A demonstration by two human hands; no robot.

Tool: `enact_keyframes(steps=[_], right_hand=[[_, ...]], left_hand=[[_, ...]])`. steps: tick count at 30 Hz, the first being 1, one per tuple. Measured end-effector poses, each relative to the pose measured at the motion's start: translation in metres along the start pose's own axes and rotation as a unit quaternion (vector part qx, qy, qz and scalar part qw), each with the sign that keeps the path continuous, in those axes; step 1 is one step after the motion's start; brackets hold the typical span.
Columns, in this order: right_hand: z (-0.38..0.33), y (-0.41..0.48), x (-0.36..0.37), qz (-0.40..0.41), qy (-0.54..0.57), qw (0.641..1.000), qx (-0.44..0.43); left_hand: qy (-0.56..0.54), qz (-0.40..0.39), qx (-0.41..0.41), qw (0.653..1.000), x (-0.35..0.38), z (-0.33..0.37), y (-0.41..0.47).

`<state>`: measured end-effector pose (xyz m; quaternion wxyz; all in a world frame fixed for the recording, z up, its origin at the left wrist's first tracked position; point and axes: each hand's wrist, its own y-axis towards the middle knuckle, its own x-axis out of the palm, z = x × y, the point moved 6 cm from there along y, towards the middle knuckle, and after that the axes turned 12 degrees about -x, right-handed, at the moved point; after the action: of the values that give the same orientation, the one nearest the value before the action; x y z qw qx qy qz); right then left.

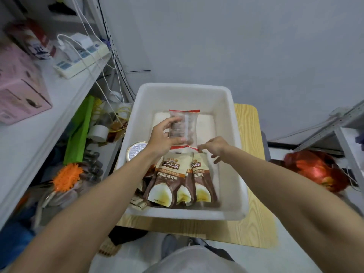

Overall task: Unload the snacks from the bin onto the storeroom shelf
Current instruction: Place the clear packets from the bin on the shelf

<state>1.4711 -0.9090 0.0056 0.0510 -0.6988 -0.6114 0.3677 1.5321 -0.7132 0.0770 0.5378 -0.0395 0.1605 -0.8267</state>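
Observation:
A white plastic bin (224,99) rests on a small wooden table (246,123). My left hand (161,137) grips a clear snack packet with red ends (187,125) and holds it upright above the bin. My right hand (215,147) pinches the packet's lower right corner, with the other fingers spread. In the near part of the bin lie brown and cream snack pouches (173,182) side by side. A round silver-topped can (136,150) sits at the bin's left wall, partly behind my left wrist. The white storeroom shelf (39,123) runs along the left.
The shelf carries a pink box (17,91), a white power strip (82,60) with cables, and a red and white carton (35,42). Below it sit a green board (80,131), tape roll (98,133) and an orange brush (67,177). A red net bag (315,170) lies at right.

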Motion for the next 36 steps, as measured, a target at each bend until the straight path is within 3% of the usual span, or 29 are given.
enact_keyframes(steps=[11, 18, 22, 32, 36], right_hand=[[0.013, 0.012, 0.019, -0.059, 0.080, 0.994, 0.040], [0.009, 0.024, -0.005, 0.042, 0.182, 0.982, -0.033], [-0.007, 0.019, -0.026, 0.107, 0.256, 0.956, -0.090], [-0.063, -0.011, -0.070, 0.196, 0.359, 0.893, -0.189], [-0.080, -0.025, -0.073, 0.188, 0.407, 0.871, -0.199]], left_hand=[[0.013, 0.008, -0.006, 1.000, 0.001, -0.003, 0.008], [0.015, 0.002, -0.006, 1.000, 0.001, -0.002, 0.010], [0.009, 0.009, 0.000, 1.000, -0.003, 0.006, 0.009], [-0.019, -0.004, 0.051, 0.998, -0.015, 0.052, -0.001], [-0.024, -0.005, 0.067, 0.997, -0.026, 0.066, -0.010]])
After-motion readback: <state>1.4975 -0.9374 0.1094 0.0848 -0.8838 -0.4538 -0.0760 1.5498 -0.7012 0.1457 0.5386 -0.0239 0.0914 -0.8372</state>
